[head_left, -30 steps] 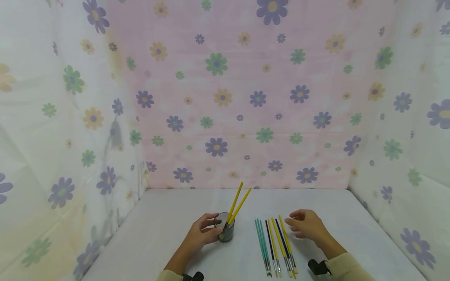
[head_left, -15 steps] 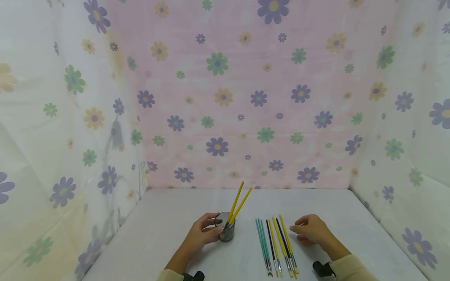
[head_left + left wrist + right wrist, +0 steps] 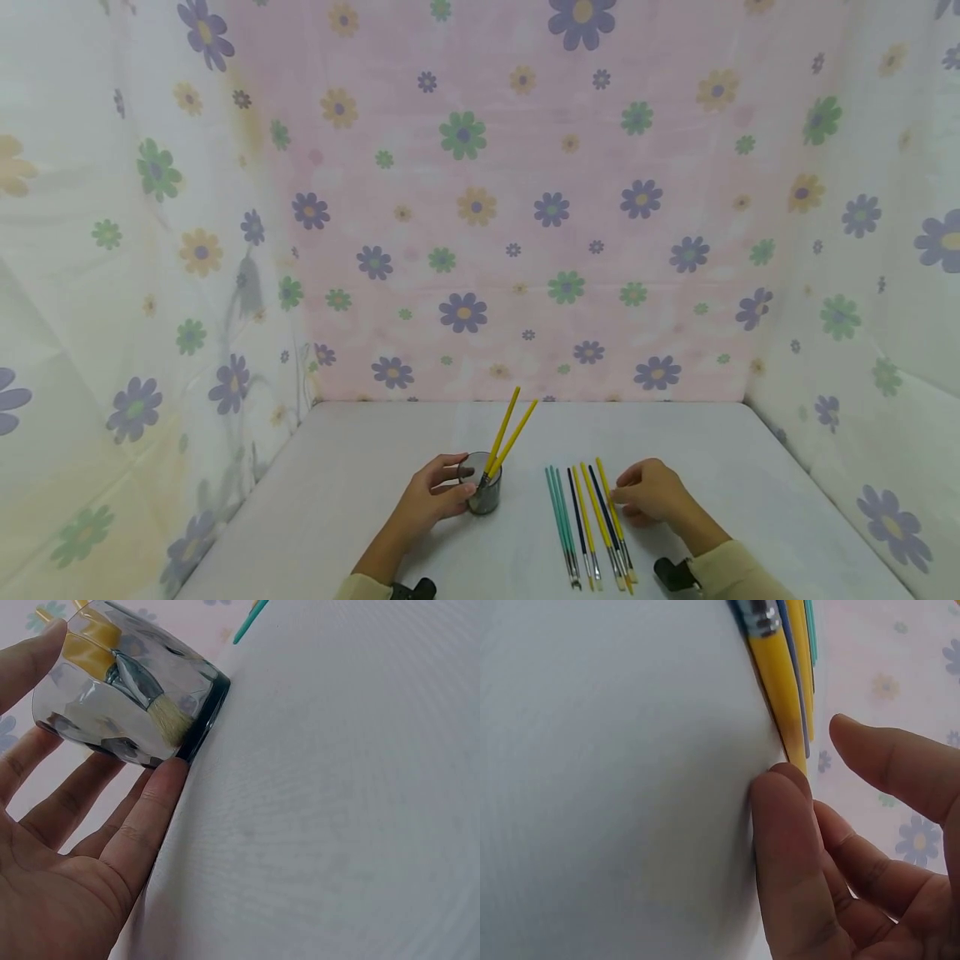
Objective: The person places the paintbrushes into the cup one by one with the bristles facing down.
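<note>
Around you, the flower-patterned cloth (image 3: 517, 175) rises pink at the back and pale along both sides. In front of it spreads your white desk (image 3: 360, 450). Your cream sleeves (image 3: 738, 571) come in at its near edge.

On the right half of the desk lies a row of brushes (image 3: 597, 509), handles toward the back and bristles toward you: three teal brushes (image 3: 562, 512) at the left, then dark blue and yellow ones mixed, ending with the outermost yellow brush (image 3: 604, 481).

Your left hand (image 3: 427, 500) has its fingers bent round the side of the glass, thumb near the rim and one fingertip low by the base, so it has hold of it. Your right hand (image 3: 656, 490) is beside the row's right edge, fingers loosely bent, thumb well apart from them, holding nothing; the fingertips are at the handle of the outermost yellow brush, though you cannot tell whether they touch it.

The clear glass (image 3: 487, 502) stands upright on the desk, left of the row. Two yellow-handled brushes (image 3: 504, 429) lean in it, handles up and to the right. Pale bristles (image 3: 171, 721) reach down near its dark base.
</note>
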A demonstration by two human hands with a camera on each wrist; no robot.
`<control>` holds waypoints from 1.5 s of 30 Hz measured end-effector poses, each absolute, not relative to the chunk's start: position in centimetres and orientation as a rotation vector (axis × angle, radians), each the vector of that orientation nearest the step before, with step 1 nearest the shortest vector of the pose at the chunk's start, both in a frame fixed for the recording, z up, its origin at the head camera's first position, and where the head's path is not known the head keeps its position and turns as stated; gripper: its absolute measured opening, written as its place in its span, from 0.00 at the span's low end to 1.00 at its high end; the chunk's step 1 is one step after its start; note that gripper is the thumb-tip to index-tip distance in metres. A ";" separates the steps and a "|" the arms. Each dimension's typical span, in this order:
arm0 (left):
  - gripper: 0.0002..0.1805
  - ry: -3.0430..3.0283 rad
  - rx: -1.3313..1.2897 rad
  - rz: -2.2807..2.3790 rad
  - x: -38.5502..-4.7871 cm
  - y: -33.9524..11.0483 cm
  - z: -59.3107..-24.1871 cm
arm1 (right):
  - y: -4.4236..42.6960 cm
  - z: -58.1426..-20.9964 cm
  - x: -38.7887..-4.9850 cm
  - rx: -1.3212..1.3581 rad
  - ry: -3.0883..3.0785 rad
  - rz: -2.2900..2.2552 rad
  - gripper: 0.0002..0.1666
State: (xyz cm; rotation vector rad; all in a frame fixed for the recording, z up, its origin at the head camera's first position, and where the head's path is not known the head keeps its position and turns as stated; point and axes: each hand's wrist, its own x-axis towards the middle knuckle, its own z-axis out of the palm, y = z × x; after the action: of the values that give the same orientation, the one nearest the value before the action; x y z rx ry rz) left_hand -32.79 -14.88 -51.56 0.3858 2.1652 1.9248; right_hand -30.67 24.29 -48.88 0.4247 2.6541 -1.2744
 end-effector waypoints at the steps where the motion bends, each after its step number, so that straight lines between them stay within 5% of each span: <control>1: 0.35 2.165 0.383 1.925 -32.8 -14.9 -51.6 | 24.1 -48.9 -30.7 0.420 2.658 -1.264 0.23; 45: 0.35 2.179 0.363 1.918 -32.8 -14.9 -51.5 | 21.6 -48.3 -30.2 0.309 2.751 -1.201 0.14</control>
State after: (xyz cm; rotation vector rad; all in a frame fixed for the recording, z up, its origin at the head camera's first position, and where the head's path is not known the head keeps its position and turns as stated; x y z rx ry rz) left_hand -32.85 -14.86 -51.55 0.3630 2.1785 1.9179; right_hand -30.22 21.58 -48.35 0.3095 2.7514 -1.2008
